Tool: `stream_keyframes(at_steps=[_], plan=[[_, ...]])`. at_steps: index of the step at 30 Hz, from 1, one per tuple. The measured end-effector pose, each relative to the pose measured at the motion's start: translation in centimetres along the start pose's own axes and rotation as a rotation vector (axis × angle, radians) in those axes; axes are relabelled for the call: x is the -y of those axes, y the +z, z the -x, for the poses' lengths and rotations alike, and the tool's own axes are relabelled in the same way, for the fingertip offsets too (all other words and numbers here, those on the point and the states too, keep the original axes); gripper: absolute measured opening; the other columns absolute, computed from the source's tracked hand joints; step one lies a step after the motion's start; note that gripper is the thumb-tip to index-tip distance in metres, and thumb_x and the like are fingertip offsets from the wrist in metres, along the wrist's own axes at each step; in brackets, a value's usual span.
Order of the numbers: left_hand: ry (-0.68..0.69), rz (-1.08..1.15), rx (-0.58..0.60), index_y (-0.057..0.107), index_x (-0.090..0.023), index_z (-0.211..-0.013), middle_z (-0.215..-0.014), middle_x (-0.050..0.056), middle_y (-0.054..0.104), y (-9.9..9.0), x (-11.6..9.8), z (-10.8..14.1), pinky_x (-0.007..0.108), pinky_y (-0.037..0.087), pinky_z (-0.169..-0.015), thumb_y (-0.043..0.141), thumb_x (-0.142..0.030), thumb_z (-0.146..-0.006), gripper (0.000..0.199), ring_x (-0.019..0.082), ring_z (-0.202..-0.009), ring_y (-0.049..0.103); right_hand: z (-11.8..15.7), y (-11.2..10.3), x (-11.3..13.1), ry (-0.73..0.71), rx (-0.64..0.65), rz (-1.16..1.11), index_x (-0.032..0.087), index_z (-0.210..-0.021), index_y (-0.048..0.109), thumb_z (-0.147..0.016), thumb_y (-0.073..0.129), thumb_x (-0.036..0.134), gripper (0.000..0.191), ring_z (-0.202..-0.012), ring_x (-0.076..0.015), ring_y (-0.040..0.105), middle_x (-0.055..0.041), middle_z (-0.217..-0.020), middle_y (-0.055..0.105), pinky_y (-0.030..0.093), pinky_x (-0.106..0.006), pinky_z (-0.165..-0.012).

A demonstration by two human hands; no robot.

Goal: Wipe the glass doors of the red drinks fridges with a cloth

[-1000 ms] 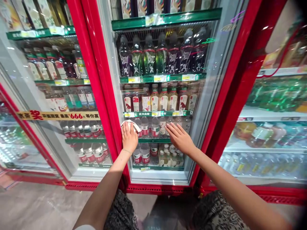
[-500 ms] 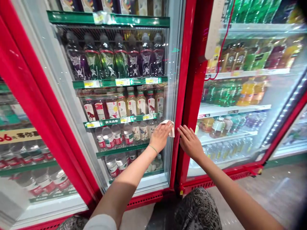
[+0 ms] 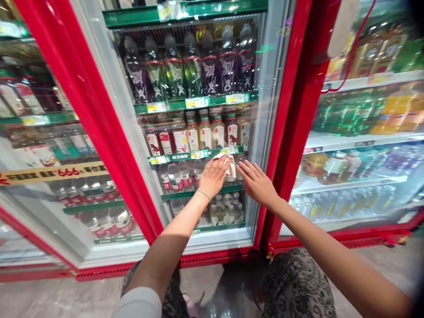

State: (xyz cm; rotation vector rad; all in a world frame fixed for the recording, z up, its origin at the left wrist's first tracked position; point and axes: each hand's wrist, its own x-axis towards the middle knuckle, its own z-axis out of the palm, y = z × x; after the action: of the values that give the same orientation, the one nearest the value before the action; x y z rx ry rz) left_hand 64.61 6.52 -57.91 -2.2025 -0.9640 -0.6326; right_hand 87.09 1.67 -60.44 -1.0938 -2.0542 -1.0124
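My left hand [image 3: 213,176] lies against the glass door [image 3: 261,145] of a red-framed drinks cooler, with a crumpled white cloth [image 3: 231,170] under its fingers and pressed to the pane. Part of the cloth sticks out to the right of the fingertips. Just beside it, my right hand [image 3: 256,183] is spread with its fingers stretched out, near or on the same pane; it holds nothing. Through the glass, behind the hands, show shelves of bottles, among them a row of dark sports-drink bottles [image 3: 210,70] higher up.
The red door frame [image 3: 281,123] runs just right of my right hand. A second lit cooler with a red cable [image 3: 356,57] stands to the right. More glass doors with a yellow price strip [image 3: 66,173] are at left. My patterned knees [image 3: 298,282] are close to the cooler's base.
My left hand and the cloth have moved left across the glass, away from the door's right edge. My right hand has shifted left from the red frame onto the pane area. The view has turned left.
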Motion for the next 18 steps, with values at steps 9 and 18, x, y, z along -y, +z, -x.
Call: stream_keyframes(at_steps=[9,18], plan=[[-0.306,-0.146,-0.111,0.041,-0.022,-0.158,-0.166,0.014,0.037,-2.9,13.7,12.7,0.050,0.021,-0.130,0.051,-0.035,-0.102,0.059,0.027,-0.156,0.032,-9.6,3.8,10.8,-0.256,-0.067,-0.174,0.017,-0.167,0.014,-0.097,0.046,0.013,0.077,-0.154,-0.0292,0.036,-0.0086,-0.163,0.043,0.037,-0.050,-0.125],[-0.480,-0.109,-0.184,0.037,-0.017,-0.160,-0.168,0.018,0.031,-2.2,15.3,16.5,0.053,0.022,-0.130,0.051,-0.028,-0.100,0.063,0.030,-0.159,0.021,-10.5,3.9,11.1,-0.287,-0.114,-0.137,0.016,-0.167,0.008,-0.100,0.047,0.016,0.078,-0.152,-0.0289,0.039,-0.0092,-0.162,0.045,0.036,-0.050,-0.126]])
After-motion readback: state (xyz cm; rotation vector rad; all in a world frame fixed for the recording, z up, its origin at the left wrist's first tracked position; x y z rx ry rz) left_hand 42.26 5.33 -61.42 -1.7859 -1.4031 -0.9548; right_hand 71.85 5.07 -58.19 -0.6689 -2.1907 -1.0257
